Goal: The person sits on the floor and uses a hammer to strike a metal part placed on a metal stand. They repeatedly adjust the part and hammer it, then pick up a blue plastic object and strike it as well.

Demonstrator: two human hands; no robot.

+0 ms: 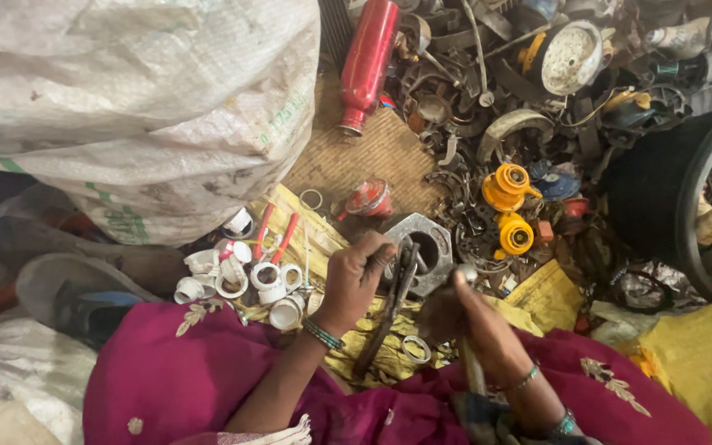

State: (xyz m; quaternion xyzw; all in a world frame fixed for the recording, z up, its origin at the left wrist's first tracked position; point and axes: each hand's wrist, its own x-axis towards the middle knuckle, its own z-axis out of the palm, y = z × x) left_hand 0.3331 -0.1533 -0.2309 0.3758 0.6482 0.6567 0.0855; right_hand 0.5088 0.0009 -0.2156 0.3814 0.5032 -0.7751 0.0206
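My left hand (358,276) is closed around the top of a long dark metal tool, like pliers or shears (391,309), standing against a grey metal flange with a round hole (427,247). My right hand (471,317) grips the handle of a hammer-like tool (471,367), its small metal head (466,272) at the flange's edge. Both wrists wear bangles. A metal ring (414,349) lies on yellow cloth (537,301) between my hands. My lap is covered in magenta fabric (175,371).
White plastic pipe fittings (241,280) and red-handled pieces (274,239) lie left. A big white woven sack (133,99) fills the upper left. A red bottle (368,62), yellow fittings (508,206), a black tyre (694,198) and mixed scrap metal (504,99) crowd the back and right.
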